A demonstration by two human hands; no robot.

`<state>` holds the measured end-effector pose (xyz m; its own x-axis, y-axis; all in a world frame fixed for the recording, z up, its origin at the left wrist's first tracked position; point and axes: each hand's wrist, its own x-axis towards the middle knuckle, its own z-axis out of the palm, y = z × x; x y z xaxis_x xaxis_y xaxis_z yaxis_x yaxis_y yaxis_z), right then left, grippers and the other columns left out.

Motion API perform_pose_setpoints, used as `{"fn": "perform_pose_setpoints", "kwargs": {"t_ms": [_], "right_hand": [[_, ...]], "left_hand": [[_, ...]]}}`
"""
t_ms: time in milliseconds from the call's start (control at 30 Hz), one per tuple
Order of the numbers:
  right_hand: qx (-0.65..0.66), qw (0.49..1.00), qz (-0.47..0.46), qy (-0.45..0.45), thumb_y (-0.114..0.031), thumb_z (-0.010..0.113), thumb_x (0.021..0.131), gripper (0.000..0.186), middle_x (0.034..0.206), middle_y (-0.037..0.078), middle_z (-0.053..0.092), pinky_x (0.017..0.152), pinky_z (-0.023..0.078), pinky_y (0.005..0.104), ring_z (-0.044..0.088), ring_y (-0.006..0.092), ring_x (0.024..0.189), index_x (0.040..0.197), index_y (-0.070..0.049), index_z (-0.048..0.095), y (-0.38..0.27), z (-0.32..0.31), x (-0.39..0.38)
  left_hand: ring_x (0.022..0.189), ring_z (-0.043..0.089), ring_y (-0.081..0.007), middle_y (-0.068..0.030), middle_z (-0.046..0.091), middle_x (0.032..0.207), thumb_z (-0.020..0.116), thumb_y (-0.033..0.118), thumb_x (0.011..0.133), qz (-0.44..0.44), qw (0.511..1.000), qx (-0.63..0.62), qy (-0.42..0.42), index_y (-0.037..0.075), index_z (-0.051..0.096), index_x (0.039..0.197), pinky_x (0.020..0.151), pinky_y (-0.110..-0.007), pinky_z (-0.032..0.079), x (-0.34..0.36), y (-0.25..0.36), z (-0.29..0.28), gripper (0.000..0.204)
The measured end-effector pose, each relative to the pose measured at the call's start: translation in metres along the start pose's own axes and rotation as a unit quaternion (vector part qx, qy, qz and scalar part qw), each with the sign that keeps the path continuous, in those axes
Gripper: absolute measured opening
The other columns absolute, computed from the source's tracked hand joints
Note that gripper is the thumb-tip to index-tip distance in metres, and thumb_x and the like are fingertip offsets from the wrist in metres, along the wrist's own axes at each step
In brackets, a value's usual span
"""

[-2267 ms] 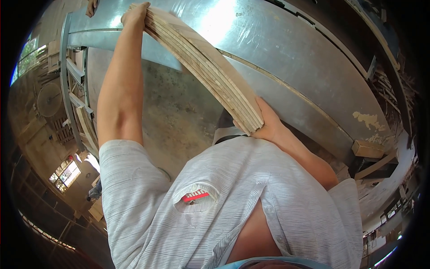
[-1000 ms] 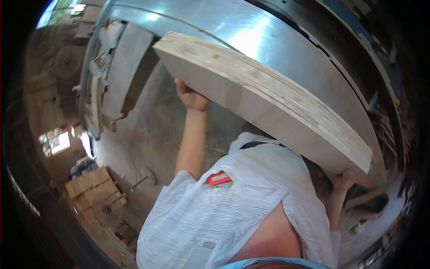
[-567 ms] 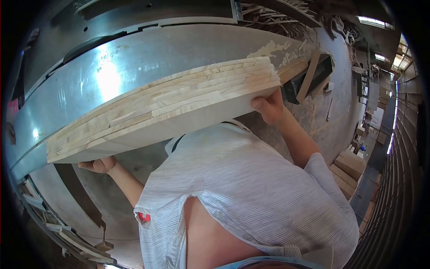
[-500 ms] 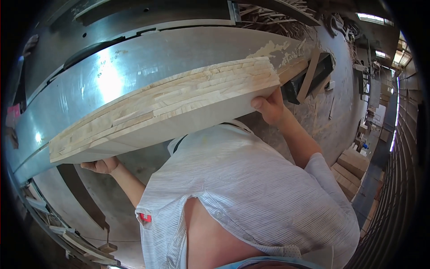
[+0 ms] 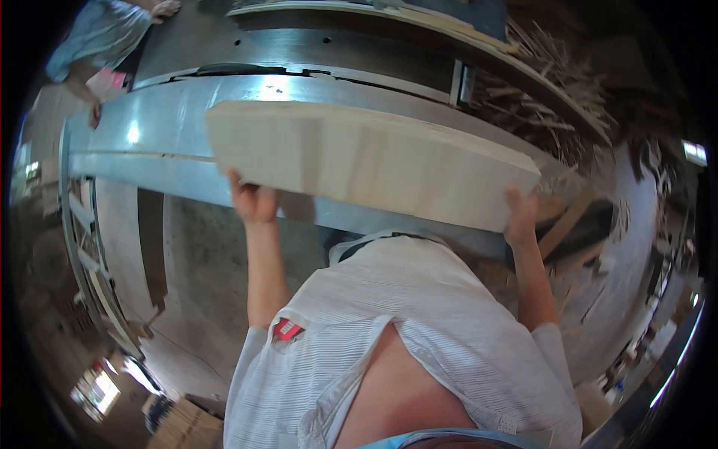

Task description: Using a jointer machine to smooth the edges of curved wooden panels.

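A stack of pale wooden boards (image 5: pixel 370 161) spans the middle of the view over a shiny steel table (image 5: pixel 116 131), its broad face turned toward me and a thin band of edges along the top. My left hand (image 5: pixel 254 200) grips the lower edge near the left end, fingers partly hidden beneath it. My right hand (image 5: pixel 521 213) grips the right end, thumb against the face. Both forearms reach up from the lower edge beside my light striped shirt (image 5: pixel 419 284). Whether the stack rests on the steel or hangs just over it, I cannot tell.
A co-worker (image 5: pixel 105 34) stands at the top left, hands at the machine. Behind the steel runs a dark plate (image 5: pixel 284 45) with holes and rails. Loose wood strips (image 5: pixel 550 90) pile at upper right, offcuts (image 5: pixel 568 224) lie right, a metal frame (image 5: pixel 81 232) stands left.
The stack has tipped, so its broad face now shows instead of the layered edges. My hands moved up with it. The view has swung, bringing the co-worker into sight at upper left.
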<state>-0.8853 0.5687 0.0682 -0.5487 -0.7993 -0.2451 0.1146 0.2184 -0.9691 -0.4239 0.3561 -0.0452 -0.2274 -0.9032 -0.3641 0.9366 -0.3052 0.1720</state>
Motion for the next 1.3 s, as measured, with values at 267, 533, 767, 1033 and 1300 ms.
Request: {"fn": "perform_pose_setpoints", "kwargs": {"t_ms": [267,533,767,1033,1300], "right_hand": [[0.016,0.991,0.134,0.010,-0.044,0.061,0.098,0.066,0.128,0.015,0.058,0.096,0.053,0.0407,0.063,0.0283,0.112,0.140,0.004,0.042,0.016,-0.086,0.073],[0.070,0.978,0.194,-0.017,-0.047,0.064,0.095,0.074,0.128,0.020,0.058,0.093,0.053,0.0409,0.062,0.0286,0.113,0.138,0.009,0.043,0.038,-0.071,0.155],[0.075,0.971,0.215,-0.072,-0.054,0.066,0.092,0.080,0.132,0.018,0.058,0.094,0.052,0.0420,0.061,0.0277,0.116,0.138,0.009,0.046,0.058,-0.060,0.222],[0.015,0.974,0.215,-0.071,-0.056,0.065,0.092,0.083,0.138,0.019,0.054,0.100,0.047,0.0415,0.057,0.0297,0.122,0.142,0.007,0.044,0.063,-0.049,0.264],[0.052,0.965,0.243,-0.085,-0.049,0.062,0.097,0.074,0.144,0.014,0.050,0.104,0.045,0.0418,0.053,0.0304,0.128,0.148,0.000,0.040,0.051,-0.041,0.273]], "left_hand": [[0.110,0.061,-0.0224,-0.0059,0.064,0.119,0.070,0.041,0.092,-0.071,0.975,0.169,0.126,0.013,0.056,0.126,0.088,-0.037,0.050,0.028,-0.209,0.062,0.046],[0.106,0.063,-0.0208,-0.0077,0.066,0.111,0.064,0.053,0.093,-0.106,0.903,0.387,0.153,0.006,0.058,0.120,0.086,-0.038,0.053,0.083,-0.231,0.085,0.054],[0.072,0.070,-0.0252,-0.0154,0.067,0.092,0.059,0.067,0.088,-0.102,0.726,0.662,0.157,-0.002,0.060,0.113,0.064,-0.035,0.057,0.110,-0.204,0.115,0.073],[0.075,0.072,-0.0297,-0.0151,0.063,0.092,0.063,0.058,0.089,-0.084,0.784,0.594,0.161,-0.004,0.058,0.114,0.063,-0.037,0.060,0.136,-0.208,0.117,0.067],[0.073,0.071,-0.0319,-0.0212,0.064,0.097,0.061,0.050,0.091,-0.073,0.794,0.579,0.171,-0.008,0.058,0.108,0.060,-0.038,0.061,0.138,-0.212,0.125,0.061]]}}
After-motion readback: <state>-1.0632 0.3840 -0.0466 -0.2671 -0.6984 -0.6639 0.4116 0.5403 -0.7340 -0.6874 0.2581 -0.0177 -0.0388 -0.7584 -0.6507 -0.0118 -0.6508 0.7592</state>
